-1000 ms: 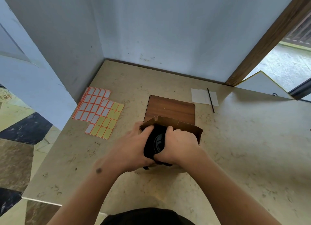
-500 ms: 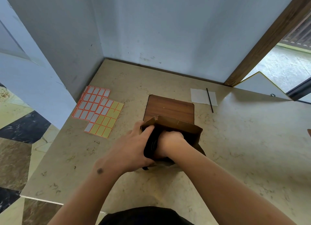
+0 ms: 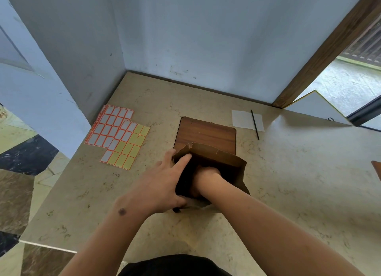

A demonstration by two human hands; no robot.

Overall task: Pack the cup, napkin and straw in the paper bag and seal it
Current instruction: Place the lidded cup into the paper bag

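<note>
From the head camera, a brown paper bag (image 3: 222, 164) stands open at the middle of the beige stone bench (image 3: 299, 183), its near side toward the person. The left hand (image 3: 162, 185) clasps the bag's left edge, thumb at the near lower corner and fingers (image 3: 183, 160) laid over the rim, holding the mouth wide. The right hand (image 3: 206, 172) is plunged into the bag past the wrist; its fingers are hidden inside, so whether they are spread or closed around something cannot be told. A dark shape, apparently the cup (image 3: 185, 183), sits inside the bag between the two hands, mostly lost in shadow.

Just beyond the bag lies a wooden board (image 3: 206, 131), its near edge covered by the bag's far rim. On the far right of the bench, a white napkin (image 3: 242, 119) lies flat with a thin black straw (image 3: 255, 124) across its right part, well apart from the bag. At the far left are sheets of sticker labels (image 3: 117, 133), white ones with orange borders and yellow ones, overlapping one another near the wall.
</note>
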